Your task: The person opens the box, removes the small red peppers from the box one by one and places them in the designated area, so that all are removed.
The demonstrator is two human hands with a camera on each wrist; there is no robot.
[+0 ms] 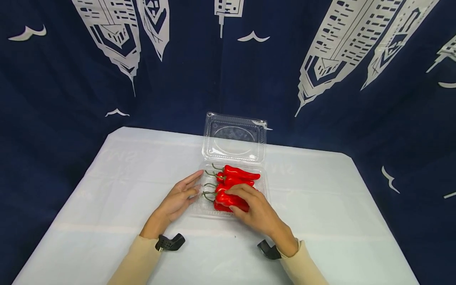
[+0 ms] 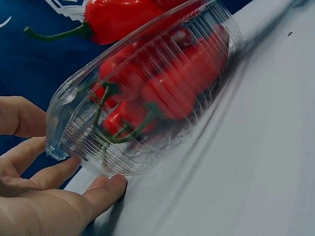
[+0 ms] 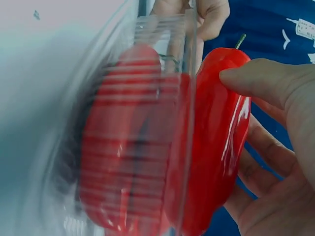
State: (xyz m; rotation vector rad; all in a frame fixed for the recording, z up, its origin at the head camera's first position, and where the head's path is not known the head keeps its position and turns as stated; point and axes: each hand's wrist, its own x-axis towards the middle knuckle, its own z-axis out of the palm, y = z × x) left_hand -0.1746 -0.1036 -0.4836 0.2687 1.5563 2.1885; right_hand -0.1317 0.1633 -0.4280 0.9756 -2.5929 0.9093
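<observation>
A clear plastic clamshell box [image 1: 208, 206] holds several red peppers [image 1: 240, 173] with green stems, lying with their stems to the left. My right hand [image 1: 257, 209] grips one red pepper [image 3: 216, 128] at the near side of the box, thumb on one face and fingers behind it. In the right wrist view that pepper sits at the rim, above others seen through the ribbed wall. My left hand [image 1: 179, 199] is at the box's left side, fingers extended, with fingertips touching its wall [image 2: 88, 157] in the left wrist view.
The box's clear lid [image 1: 235, 138] stands raised at the back. A white cloth covers the table [image 1: 142, 166]. Behind it hangs a dark blue curtain [image 1: 185, 87] with white building prints. Black wrist cameras [image 1: 171, 242] are strapped at both sleeves.
</observation>
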